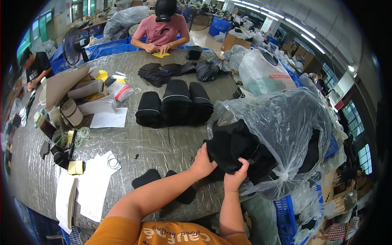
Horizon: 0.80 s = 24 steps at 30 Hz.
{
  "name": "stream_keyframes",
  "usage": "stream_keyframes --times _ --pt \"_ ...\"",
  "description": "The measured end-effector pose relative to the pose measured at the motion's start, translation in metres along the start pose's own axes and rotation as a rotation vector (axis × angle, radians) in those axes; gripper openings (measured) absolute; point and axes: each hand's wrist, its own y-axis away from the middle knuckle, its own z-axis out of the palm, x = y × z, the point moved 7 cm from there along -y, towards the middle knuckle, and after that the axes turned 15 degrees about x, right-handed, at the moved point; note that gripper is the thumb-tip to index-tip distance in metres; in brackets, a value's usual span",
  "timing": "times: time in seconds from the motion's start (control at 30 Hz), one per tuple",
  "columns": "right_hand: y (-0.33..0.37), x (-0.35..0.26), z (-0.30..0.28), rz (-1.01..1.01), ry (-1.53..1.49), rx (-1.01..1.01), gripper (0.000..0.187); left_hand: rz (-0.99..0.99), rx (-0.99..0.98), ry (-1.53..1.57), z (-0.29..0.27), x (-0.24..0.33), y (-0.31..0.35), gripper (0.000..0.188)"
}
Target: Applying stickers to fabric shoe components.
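Note:
A bundle of black fabric pieces (230,143) is gripped from both sides at the mouth of a clear plastic bag. My left hand (202,164) wraps round its left edge, the thumb toward the near side. On its near right edge, my right hand (237,175) is closed with the thumb on top. More black pieces show through the clear bag (292,118), which spreads over the table's right side. A few black cut pieces (146,178) lie beside my left forearm, which partly hides them.
Three tied black stacks (176,102) stand mid-table, with fanned black pieces (153,74) behind. On the left are paper sheets (96,183), rubber bands (114,161) and rolls (72,112). Across the table a person (163,30) handles yellow pieces. A blue crate (286,220) stands at lower right.

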Motion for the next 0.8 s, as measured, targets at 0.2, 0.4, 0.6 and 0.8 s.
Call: stream_keyframes --times 0.2,0.4,0.6,0.8 --pt "0.017 0.012 -0.037 -0.015 0.035 0.099 0.035 -0.136 0.007 -0.293 0.012 0.019 -0.031 0.084" --pt "0.051 0.002 -0.057 -0.017 -0.019 0.092 0.043 -0.057 0.044 -0.006 0.025 -0.034 -0.093 0.059" --pt "0.087 -0.010 -0.045 -0.071 0.121 -0.269 0.040 -0.367 0.008 0.328 0.019 -0.024 -0.092 0.043" --pt "0.076 -0.036 -0.042 0.028 0.100 -0.669 0.064 -0.359 0.068 -0.053 -0.085 -0.026 -0.027 0.041"
